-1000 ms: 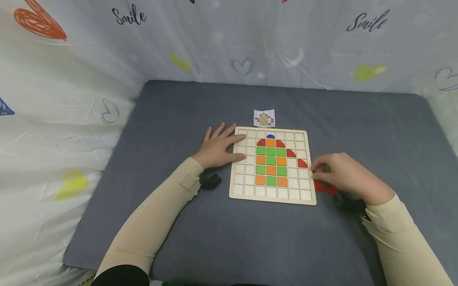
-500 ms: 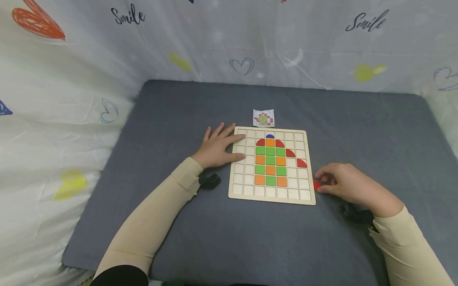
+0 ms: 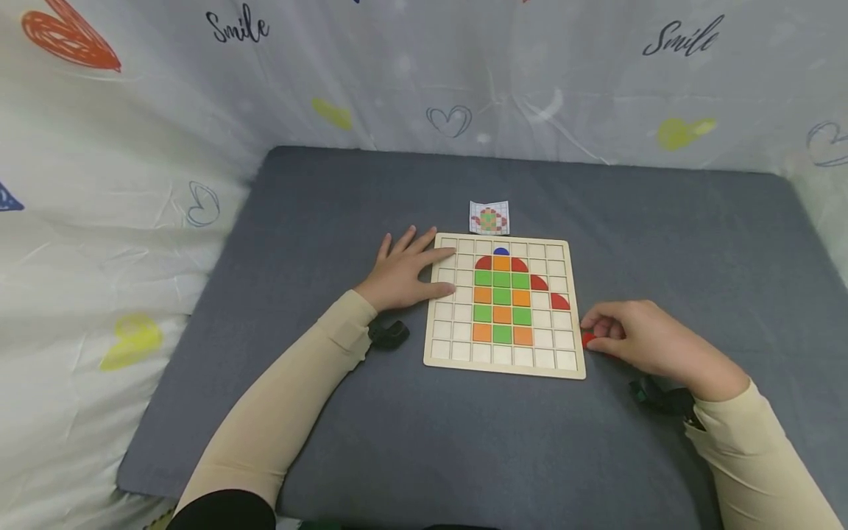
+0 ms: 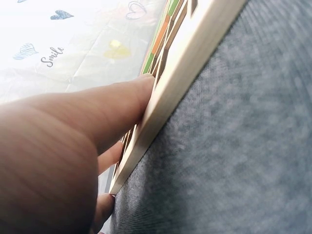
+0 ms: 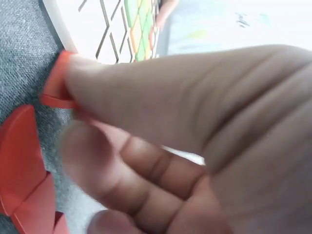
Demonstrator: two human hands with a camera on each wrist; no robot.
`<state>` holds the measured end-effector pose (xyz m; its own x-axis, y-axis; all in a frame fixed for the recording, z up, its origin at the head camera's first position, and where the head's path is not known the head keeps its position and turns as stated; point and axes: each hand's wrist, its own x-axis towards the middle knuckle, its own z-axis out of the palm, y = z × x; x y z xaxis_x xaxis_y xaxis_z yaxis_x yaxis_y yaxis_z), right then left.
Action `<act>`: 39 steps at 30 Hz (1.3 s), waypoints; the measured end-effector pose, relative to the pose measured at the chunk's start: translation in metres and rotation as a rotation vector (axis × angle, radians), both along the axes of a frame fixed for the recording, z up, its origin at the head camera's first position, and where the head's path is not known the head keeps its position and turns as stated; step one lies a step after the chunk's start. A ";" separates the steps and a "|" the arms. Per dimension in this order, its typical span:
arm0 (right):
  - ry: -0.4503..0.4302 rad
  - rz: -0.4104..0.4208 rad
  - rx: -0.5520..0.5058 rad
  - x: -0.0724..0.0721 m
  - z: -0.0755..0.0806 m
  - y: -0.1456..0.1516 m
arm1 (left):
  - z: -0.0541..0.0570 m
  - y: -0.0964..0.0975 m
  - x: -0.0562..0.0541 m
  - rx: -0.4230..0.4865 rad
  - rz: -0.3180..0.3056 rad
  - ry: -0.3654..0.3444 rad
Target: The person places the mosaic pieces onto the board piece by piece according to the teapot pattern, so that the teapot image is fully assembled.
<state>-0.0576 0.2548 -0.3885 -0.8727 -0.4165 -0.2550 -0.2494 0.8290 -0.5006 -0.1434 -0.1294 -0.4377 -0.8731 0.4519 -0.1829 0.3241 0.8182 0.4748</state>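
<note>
My left hand (image 3: 400, 278) lies spread over the left edge of a wooden grid board (image 3: 457, 353), thumb and index finger reaching onto its squares. In the left wrist view the thumb (image 4: 122, 100) presses on the board's rim. Green, orange, red and blue tiles (image 3: 502, 297) form a pattern in the grid. Just off the board's right edge, my right hand (image 3: 645, 335) pinches a small red tile (image 5: 57, 80); the thumb covers part of it. Several more red tiles (image 5: 22, 161) lie on the cloth beneath that hand, seen in the right wrist view.
A small pattern card (image 3: 489, 219) lies against the board's far edge, showing a coloured design on a grid. Grey cloth (image 3: 351, 213) covers the table. A white printed curtain (image 3: 397, 73) hangs behind and on the left.
My right hand has shifted down and right from the board's right edge to the red tiles beside it, and its fingers now hold one. The left hand stays in place.
</note>
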 end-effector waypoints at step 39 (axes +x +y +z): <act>0.441 0.228 -0.102 -0.004 -0.018 -0.021 | 0.000 -0.001 0.000 0.005 0.010 -0.006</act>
